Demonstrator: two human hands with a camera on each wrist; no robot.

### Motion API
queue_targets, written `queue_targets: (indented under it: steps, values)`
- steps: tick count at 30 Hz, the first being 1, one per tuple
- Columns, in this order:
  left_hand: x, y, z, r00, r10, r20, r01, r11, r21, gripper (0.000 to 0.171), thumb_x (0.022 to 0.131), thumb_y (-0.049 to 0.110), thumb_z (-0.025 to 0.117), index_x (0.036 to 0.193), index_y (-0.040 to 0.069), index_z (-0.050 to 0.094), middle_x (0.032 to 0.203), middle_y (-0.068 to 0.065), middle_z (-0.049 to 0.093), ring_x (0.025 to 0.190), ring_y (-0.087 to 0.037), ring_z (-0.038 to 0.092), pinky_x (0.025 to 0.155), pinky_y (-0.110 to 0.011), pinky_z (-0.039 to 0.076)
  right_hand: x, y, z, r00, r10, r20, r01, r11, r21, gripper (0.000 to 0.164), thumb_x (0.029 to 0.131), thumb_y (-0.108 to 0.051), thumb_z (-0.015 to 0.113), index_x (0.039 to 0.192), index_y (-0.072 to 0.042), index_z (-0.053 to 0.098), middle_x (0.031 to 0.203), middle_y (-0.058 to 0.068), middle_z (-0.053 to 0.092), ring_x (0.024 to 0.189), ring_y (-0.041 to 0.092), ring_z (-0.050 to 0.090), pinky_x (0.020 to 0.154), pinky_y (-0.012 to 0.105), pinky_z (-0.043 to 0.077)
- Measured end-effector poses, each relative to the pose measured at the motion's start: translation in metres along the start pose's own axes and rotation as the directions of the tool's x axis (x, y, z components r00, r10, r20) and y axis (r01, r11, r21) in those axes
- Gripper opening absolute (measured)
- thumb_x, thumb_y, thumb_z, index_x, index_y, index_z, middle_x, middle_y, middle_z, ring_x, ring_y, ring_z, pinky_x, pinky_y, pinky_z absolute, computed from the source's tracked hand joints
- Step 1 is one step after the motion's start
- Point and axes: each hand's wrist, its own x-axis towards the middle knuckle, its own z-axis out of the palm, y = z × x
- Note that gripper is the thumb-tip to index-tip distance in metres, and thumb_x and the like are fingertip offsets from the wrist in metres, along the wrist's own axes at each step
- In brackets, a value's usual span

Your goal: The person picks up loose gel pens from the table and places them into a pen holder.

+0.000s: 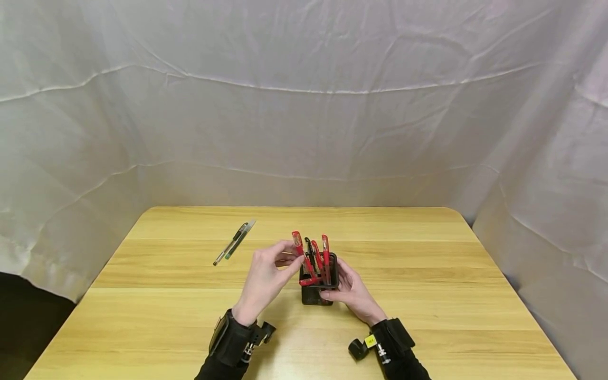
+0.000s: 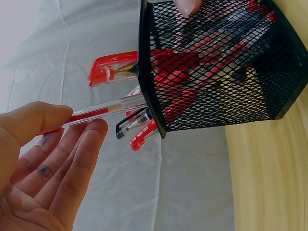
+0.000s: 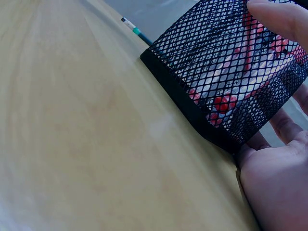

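Pinching a red pen (image 1: 300, 252) between thumb and fingertips just above the rim, the left hand (image 1: 266, 279) holds it half inside the black mesh holder (image 1: 317, 287) (other red pens stand beside it), which the right hand (image 1: 352, 293) clasps from the side.

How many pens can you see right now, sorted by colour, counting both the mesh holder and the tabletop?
Red pens in the square black mesh pen holder: 3, including the red-capped clear pen that the left hand pinches
Black pens in the holder: 1
Black and green pens lying on the wooden table: 2
Total: 6 pens
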Motion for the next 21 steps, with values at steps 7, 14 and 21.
queue_targets:
  steps: [7,14,21]
  values:
    - [-0.0008,-0.0012,0.0015,1.000,-0.016,0.010,0.016,1.000,0.016,0.016,0.081,0.014,0.064,0.097,0.013,0.063,0.084,0.000,0.068,0.074,-0.005,0.064,0.067,-0.014,0.051,-0.0002,0.0000,0.0003,1.000,0.001,-0.005,-0.001,1.000,-0.007,0.083,0.072,-0.001,0.070,0.140,-0.008,0.024,0.144,0.011,0.029,0.131,0.015,0.033,0.104,0.018,0.030]
    - [-0.0015,-0.0038,0.0038,1.000,0.007,0.015,-0.009,0.996,0.093,0.017,0.080,0.015,0.065,0.097,0.011,0.063,0.081,0.002,0.069,0.071,-0.004,0.063,0.066,-0.015,0.051,0.0004,0.0004,0.0005,1.000,-0.011,0.003,0.011,1.000,-0.004,0.082,0.072,-0.001,0.070,0.140,-0.008,0.023,0.144,0.012,0.028,0.132,0.015,0.032,0.105,0.018,0.030]
    - [-0.0016,-0.0047,0.0070,0.999,-0.018,0.027,0.014,0.992,0.129,0.020,0.077,0.014,0.068,0.097,0.012,0.064,0.080,0.002,0.069,0.069,-0.004,0.062,0.064,-0.015,0.050,0.0006,0.0029,-0.0011,0.999,-0.035,0.016,0.036,0.999,-0.020,0.081,0.073,-0.001,0.069,0.140,-0.007,0.023,0.144,0.013,0.028,0.131,0.016,0.032,0.104,0.017,0.031]
